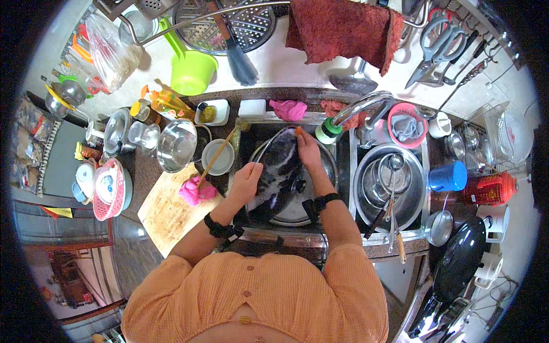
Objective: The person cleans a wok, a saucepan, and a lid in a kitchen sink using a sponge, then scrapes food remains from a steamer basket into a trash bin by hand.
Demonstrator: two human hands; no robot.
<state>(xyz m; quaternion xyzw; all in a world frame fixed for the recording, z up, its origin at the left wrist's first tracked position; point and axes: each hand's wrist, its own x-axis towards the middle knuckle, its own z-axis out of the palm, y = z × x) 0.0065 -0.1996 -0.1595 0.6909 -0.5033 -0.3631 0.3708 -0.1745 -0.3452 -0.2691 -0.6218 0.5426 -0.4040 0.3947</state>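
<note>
A dark, soapy pan lid or shallow pan (276, 171) is tilted over the left sink basin, with white suds streaked across it and a black knob-like part near its lower right. My left hand (247, 180) grips its left edge. At its upper right edge my right hand (308, 148) presses a small orange thing (298, 130), perhaps a scrubber, mostly hidden by the fingers. Beneath lies a large round metal vessel (328, 171) in the basin. The curved chrome faucet (362, 105) reaches over from the upper right, next to a green-topped bottle (328, 130).
The right basin holds a steel bowl (362, 206) with nested bowls and ladles. Left of the sink are a wooden cutting board (167, 214), a pink cloth (197, 191) with a stick, and a white bowl (218, 157). A red towel (343, 32) hangs above.
</note>
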